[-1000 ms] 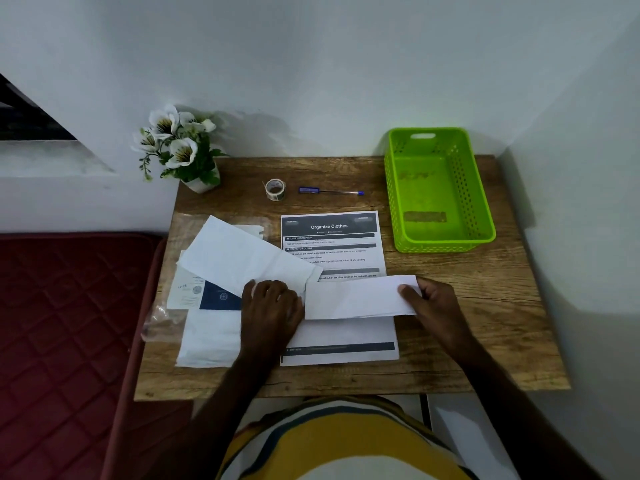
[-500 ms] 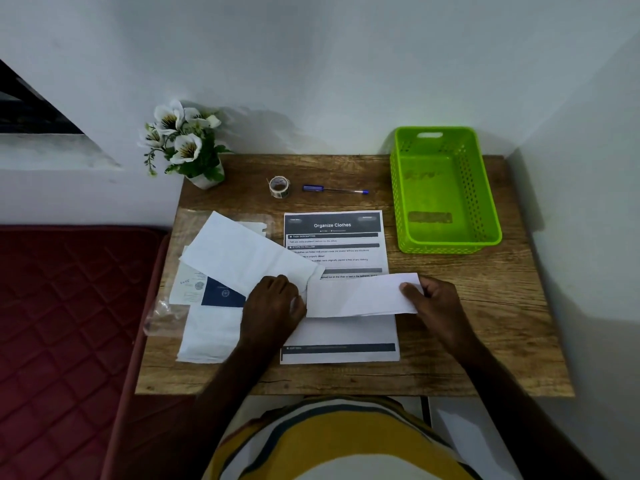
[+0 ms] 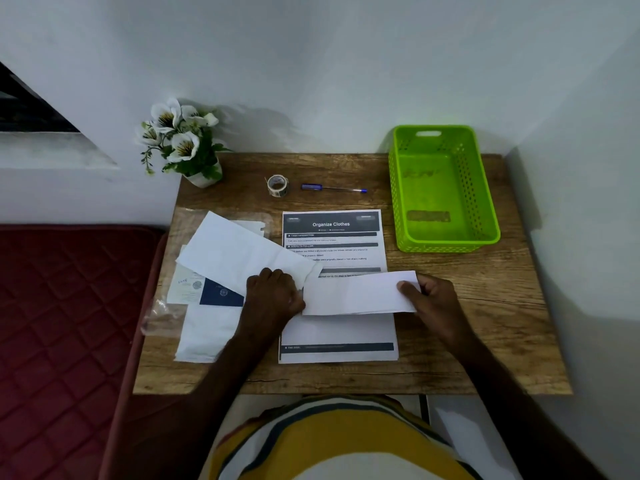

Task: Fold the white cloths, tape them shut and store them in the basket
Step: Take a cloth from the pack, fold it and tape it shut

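Little has moved since the earlier frames: both hands keep their places on the folded white cloth [image 3: 358, 293], which lies across the printed instruction sheet [image 3: 332, 237] near the front of the wooden table [image 3: 485, 323]. Left hand [image 3: 273, 297]: curled, knuckles up, pressing the cloth's left end; whether the fingers actually grip the edge cannot be told from this angle. Right hand [image 3: 433, 299]: thumb on top of the cloth's right end, fingers beneath or behind it, pinching the strip closed. A second white cloth [image 3: 235, 252] lies unfolded and slanted to the left, overlapping a dark blue card [image 3: 220, 294] and further white cloth [image 3: 207, 330] beneath. Green basket [image 3: 485, 216]: at the table's right rear corner, well apart from the hands. Tape roll [image 3: 277, 185] and blue pen [image 3: 332, 189]: side by side behind the sheet. Potted white flowers [image 3: 180, 140]: left rear corner.
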Tool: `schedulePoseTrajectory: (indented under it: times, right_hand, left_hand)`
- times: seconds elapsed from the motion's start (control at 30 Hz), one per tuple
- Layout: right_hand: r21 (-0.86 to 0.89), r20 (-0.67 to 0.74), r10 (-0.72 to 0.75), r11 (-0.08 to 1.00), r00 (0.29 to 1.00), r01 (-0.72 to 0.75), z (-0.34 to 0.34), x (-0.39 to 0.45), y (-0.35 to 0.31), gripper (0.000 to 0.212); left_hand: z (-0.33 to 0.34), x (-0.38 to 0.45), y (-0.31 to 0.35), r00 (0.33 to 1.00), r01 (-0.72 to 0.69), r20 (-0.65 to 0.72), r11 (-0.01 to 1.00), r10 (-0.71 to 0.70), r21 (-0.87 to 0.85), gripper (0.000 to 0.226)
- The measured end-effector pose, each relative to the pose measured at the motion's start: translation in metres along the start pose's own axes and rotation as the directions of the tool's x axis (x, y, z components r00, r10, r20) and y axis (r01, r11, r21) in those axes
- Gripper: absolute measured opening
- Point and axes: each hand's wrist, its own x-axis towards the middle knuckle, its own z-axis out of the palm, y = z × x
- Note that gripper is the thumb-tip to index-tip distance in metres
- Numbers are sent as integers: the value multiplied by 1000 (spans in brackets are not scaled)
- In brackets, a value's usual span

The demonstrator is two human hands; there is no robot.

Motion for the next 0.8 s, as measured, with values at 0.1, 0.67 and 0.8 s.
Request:
schedulePoseTrajectory:
  times: [0.1, 0.67, 0.8]
  right_hand:
    - [19, -12, 0, 1000, 1000, 1, 1, 0, -1, 8]
    - [69, -89, -62, 995, 994, 69, 40, -17, -16, 13]
    - [104, -74, -37, 994, 997, 44, 65, -14, -17, 44]
  left_hand:
    - [-7, 0, -7, 998, 62, 13, 979, -60, -193, 34]
    - [-22, 7, -11, 976, 207, 150, 871, -155, -445, 29]
    - [-24, 8, -6, 981, 188, 136, 875, -142, -447, 31]
